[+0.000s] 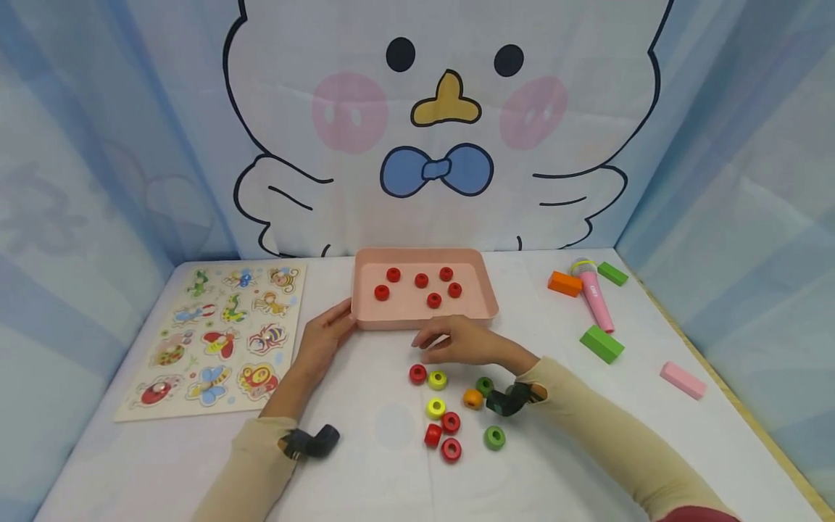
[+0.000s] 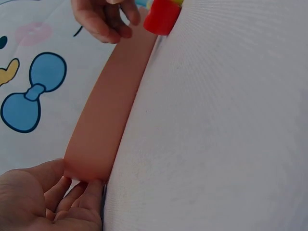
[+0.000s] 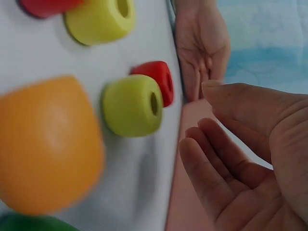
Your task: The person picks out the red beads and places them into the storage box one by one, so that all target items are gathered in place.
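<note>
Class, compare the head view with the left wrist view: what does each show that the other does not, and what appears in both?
Only the head view shows the six red beads inside the pink tray, the animal puzzle board, the toy microphone and the coloured blocks.

Only the left wrist view shows, close up, the left hand's fingers touching the tray's corner.

Both show the tray, the left hand at its edge, the right hand near its front wall, and a red bead on the table.
</note>
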`<control>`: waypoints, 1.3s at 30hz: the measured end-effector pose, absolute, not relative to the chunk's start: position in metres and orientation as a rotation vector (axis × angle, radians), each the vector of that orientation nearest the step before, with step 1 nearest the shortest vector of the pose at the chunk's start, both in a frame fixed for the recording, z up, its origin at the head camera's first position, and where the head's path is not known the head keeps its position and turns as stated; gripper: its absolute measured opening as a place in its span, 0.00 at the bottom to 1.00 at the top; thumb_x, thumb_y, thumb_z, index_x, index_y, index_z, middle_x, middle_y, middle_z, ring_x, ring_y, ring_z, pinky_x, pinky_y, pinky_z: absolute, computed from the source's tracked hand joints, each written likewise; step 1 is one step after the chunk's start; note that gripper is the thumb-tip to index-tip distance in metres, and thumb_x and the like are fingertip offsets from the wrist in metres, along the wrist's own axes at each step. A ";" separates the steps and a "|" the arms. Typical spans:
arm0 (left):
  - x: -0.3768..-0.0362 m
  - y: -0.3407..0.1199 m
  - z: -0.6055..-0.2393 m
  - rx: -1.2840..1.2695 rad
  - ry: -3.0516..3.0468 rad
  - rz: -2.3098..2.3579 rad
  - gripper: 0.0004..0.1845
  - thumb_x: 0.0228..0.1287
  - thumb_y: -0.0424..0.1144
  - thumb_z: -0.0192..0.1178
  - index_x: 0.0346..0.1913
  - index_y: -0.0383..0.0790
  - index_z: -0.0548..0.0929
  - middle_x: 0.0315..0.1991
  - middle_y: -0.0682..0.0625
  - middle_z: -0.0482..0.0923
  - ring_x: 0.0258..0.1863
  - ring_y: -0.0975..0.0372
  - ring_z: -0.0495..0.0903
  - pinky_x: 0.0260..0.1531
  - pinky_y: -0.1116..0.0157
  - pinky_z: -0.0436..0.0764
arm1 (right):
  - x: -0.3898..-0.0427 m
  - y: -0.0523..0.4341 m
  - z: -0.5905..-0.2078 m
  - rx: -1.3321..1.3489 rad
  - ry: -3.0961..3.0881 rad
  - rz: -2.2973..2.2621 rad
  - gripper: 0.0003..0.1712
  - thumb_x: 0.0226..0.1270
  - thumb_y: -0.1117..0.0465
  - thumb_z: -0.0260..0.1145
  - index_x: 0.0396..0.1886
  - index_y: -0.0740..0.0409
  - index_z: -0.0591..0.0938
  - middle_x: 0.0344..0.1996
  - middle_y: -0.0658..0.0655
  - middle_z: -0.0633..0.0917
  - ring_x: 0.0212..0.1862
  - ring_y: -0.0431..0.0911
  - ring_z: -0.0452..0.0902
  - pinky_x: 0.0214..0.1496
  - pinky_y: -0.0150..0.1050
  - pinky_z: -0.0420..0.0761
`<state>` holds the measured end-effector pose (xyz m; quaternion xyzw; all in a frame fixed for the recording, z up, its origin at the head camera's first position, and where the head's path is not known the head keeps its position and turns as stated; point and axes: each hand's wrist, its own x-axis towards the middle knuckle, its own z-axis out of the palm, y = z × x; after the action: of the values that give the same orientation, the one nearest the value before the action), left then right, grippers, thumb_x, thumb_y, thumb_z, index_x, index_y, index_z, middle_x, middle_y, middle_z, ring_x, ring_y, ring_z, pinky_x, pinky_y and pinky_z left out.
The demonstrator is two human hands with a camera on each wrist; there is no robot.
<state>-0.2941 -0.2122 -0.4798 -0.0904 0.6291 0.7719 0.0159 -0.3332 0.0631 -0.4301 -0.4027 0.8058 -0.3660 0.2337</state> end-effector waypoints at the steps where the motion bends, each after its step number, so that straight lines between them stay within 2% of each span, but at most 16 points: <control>1: -0.294 -0.212 -0.480 -0.283 1.960 2.397 0.25 0.74 0.32 0.53 0.72 0.37 0.66 0.72 0.46 0.64 0.68 0.58 0.66 0.63 0.69 0.70 | -0.331 0.063 -0.432 -1.100 2.194 -1.007 0.17 0.64 0.64 0.70 0.52 0.60 0.83 0.48 0.54 0.84 0.51 0.45 0.81 0.54 0.34 0.82; 21: -0.294 -0.211 -0.479 -0.290 1.971 2.375 0.25 0.75 0.33 0.52 0.73 0.39 0.66 0.72 0.47 0.63 0.68 0.59 0.66 0.64 0.67 0.70 | -0.322 0.057 -0.445 -1.177 2.177 -0.925 0.11 0.62 0.61 0.72 0.45 0.53 0.87 0.40 0.46 0.82 0.44 0.39 0.80 0.49 0.32 0.83; 31: -0.293 -0.211 -0.480 -0.263 1.948 2.415 0.25 0.75 0.31 0.51 0.72 0.35 0.65 0.72 0.44 0.63 0.69 0.57 0.65 0.64 0.67 0.69 | -0.321 0.057 -0.444 -1.188 2.167 -0.901 0.12 0.63 0.60 0.72 0.46 0.53 0.86 0.41 0.44 0.82 0.45 0.39 0.79 0.51 0.32 0.82; 39: -0.293 -0.211 -0.480 -0.221 1.929 2.441 0.25 0.75 0.30 0.52 0.72 0.33 0.65 0.72 0.43 0.63 0.69 0.57 0.65 0.64 0.68 0.70 | -0.322 0.056 -0.446 -1.192 2.186 -0.871 0.11 0.63 0.61 0.72 0.45 0.51 0.86 0.40 0.43 0.82 0.43 0.37 0.79 0.49 0.30 0.83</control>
<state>-0.2927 -0.2106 -0.4798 -0.0709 0.6183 0.7827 0.0114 -0.3217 0.0564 -0.4461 -0.4377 0.8025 -0.3198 0.2494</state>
